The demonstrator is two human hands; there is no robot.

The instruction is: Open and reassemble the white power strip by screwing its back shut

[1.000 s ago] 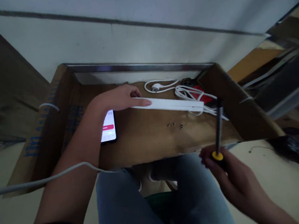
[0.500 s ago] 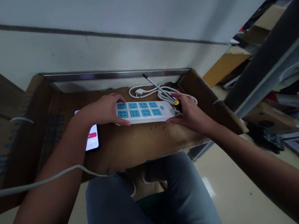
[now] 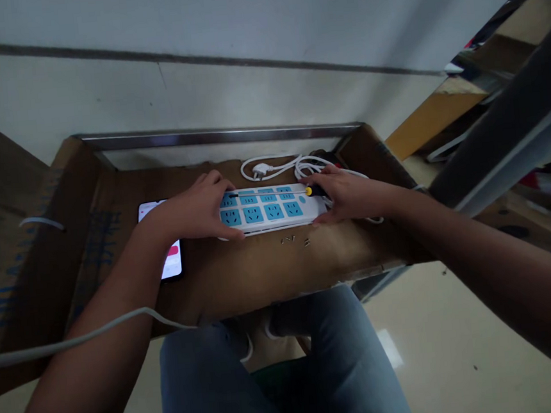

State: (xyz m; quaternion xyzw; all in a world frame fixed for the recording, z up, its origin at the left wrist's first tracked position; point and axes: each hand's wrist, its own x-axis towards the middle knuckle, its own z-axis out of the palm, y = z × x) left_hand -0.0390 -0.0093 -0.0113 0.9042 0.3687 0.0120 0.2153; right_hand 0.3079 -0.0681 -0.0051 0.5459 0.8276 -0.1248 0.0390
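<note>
A white power strip (image 3: 309, 214) with blue socket faces lies sockets up in a cardboard tray. My left hand (image 3: 202, 208) is closed around its left end, thumb along the near edge and fingers at the far edge. At the right end, my right hand (image 3: 346, 194) grips the strip while also holding a screwdriver (image 3: 274, 194) with a black and yellow handle. The screwdriver's shaft points left, level across the upper row of sockets. Behind the strip, its white cable (image 3: 295, 164) is loosely coiled, with the plug (image 3: 261, 170) showing.
Several small screws (image 3: 306, 242) lie on the cardboard tray (image 3: 243, 280) in front of the strip. A lit phone (image 3: 173, 267) is partly under my left forearm. Another white cable (image 3: 98, 328) crosses that arm. A metal rail (image 3: 221, 135) and wall stand behind; a grey post (image 3: 503, 109) rises at right.
The screwdriver has swung from pointing up and away to lying level over the sockets. My right hand has turned with it, and the strip's socket face has tilted slightly more towards me.
</note>
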